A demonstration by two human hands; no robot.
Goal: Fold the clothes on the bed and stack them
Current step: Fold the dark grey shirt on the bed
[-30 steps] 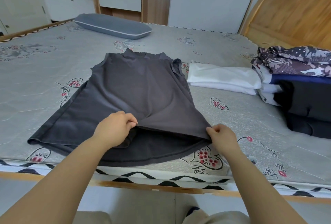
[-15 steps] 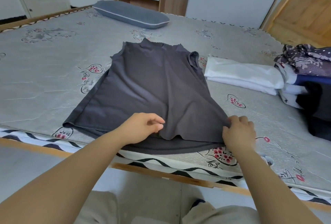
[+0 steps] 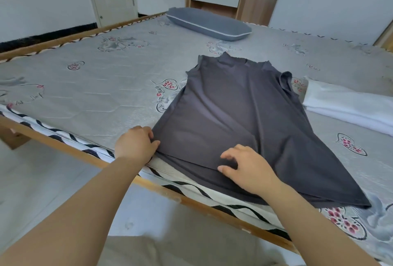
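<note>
left hand [image 3: 136,145] pinching the near left hem corner of the dark grey sleeveless top [image 3: 238,121]; right hand [image 3: 244,166] spread, fingers loosely bent, resting flat on the hem middle, holding nothing. top laid flat on the mattress [image 3: 102,87] near its front edge, neckline away, right hem corner reaching toward the edge trim. thin, soft, limp knit by the look of its ripples: likely light, easily dragged, prone to bunching; best taken by pinching at hem corners or shoulder seams, then smoothed by palm. folded white garment [image 3: 348,108] just beyond the right armhole; grey pillow [image 3: 208,23] far back.
</note>
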